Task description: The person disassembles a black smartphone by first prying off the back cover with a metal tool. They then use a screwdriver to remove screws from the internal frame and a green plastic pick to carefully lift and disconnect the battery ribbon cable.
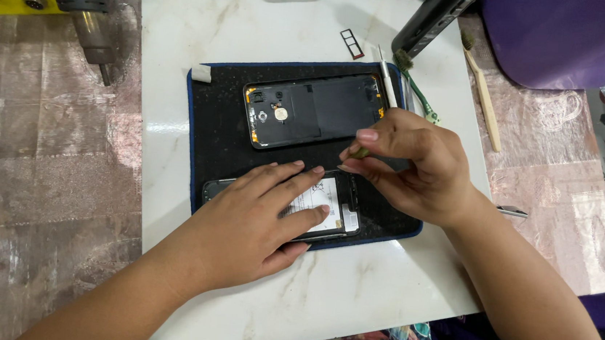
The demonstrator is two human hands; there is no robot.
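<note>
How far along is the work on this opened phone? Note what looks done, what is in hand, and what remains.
Done: the back cover lies removed on the black mat. In hand: the left hand presses the opened phone flat while the right hand pinches a small tool over it. Left: the cover is not yet refitted.

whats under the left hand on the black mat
The left hand lies flat on an opened phone on the black mat. A white battery label and dark frame show past the fingers; the rest of the phone is covered.
</note>
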